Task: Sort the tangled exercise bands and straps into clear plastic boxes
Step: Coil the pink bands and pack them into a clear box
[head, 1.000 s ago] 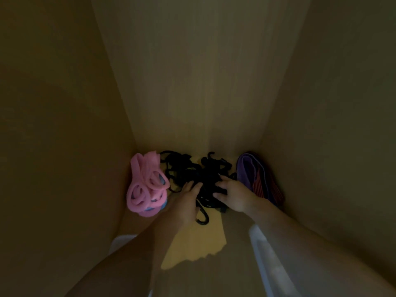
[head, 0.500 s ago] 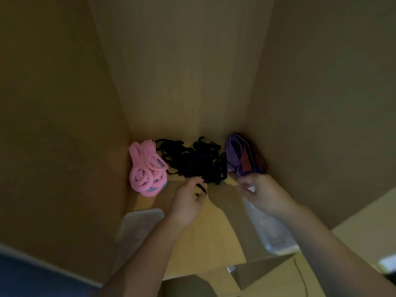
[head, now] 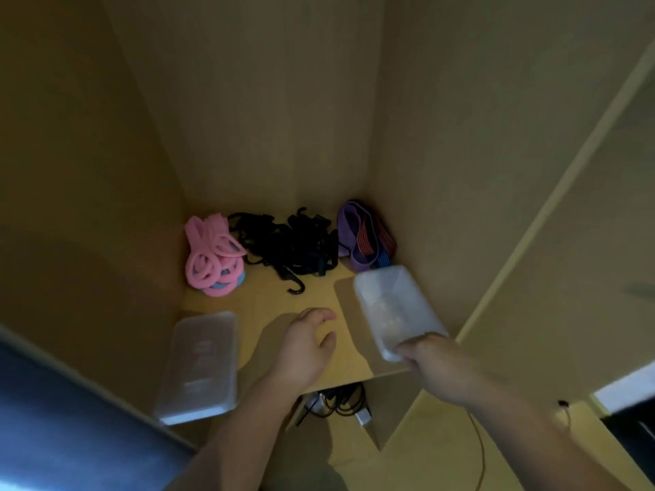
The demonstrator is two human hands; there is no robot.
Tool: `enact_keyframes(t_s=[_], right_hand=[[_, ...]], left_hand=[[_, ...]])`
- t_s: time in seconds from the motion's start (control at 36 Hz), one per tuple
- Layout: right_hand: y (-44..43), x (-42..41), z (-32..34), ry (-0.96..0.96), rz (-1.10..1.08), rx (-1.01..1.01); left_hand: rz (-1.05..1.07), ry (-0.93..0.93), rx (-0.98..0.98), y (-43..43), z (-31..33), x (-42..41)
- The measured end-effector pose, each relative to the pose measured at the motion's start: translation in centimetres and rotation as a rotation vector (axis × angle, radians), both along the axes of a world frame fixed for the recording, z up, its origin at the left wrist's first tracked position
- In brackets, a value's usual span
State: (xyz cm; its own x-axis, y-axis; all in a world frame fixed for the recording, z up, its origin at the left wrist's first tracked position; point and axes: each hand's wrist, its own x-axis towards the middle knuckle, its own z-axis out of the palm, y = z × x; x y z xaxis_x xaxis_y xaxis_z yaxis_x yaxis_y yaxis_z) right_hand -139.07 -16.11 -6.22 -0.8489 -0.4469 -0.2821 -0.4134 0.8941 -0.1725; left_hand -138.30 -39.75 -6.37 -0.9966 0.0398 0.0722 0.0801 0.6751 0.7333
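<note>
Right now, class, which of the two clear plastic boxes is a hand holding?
The clear plastic box on the right, gripped at its near end by the right hand; the other clear box lies untouched at the left.

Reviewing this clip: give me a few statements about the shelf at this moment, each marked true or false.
1. The right hand grips a clear box. True.
2. The left hand holds a black strap. False: it holds nothing; the black straps lie at the back of the shelf.
3. The pink bands lie left of the black straps. True.
4. The purple bands are inside the clear box. False: they lie on the shelf, in its right back corner.
5. A second box rests at the shelf's left front. True.
</note>
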Motion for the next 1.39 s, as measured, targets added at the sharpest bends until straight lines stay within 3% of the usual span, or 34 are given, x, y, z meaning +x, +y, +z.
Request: enact_keyframes(t_s=[0.19, 0.53, 0.67, 0.78, 0.97, 1.08, 1.14, 1.22, 1.31, 1.39], right_hand=[[0.4, -0.2, 0.4, -0.123, 0.082, -0.083], [1.2, -0.2, 0.8, 0.136, 0.117, -0.116], [1.9, -0.3, 1.0, 0.019, 0.169, -0.178], [2.3, -0.4, 0.8, 0.139, 0.218, -0.208], [1.5, -0.4, 2.6, 0.496, 0.348, -0.396], [-0.9, -0.1, 3.7, 0.507, 0.476, -0.461], [-2.7, 0.3, 3.8, 0.497, 0.526, -0.476], [-5.7, 1.0, 3.4, 0.421, 0.574, -0.468], [-7.8, 1.0, 2.7, 0.351, 0.633, -0.425], [-8.8, 0.5, 2.3, 0.307, 0.532, -0.425]], left_hand=[[0.169, -0.012, 0.069, 1.9, -0.2, 3.3], [0.263, -0.119, 0.129, 3.6, 0.1, 6.2], [0.272, -0.126, 0.085, 4.3, 0.8, 6.0], [0.276, -0.114, 0.087, 4.8, 0.9, 5.8], [0.313, -0.096, 0.336, 5.2, 1.9, 4.5], [0.393, -0.130, 0.649, 4.6, 3.3, 3.4], [0.428, -0.156, 0.692, 3.7, 3.8, 3.1], [0.467, -0.176, 0.639, 1.8, 3.7, 3.0], [0.516, -0.151, 0.428, -0.4, 2.7, 2.7], [0.534, -0.211, 0.392, -2.7, 1.3, 2.5]])
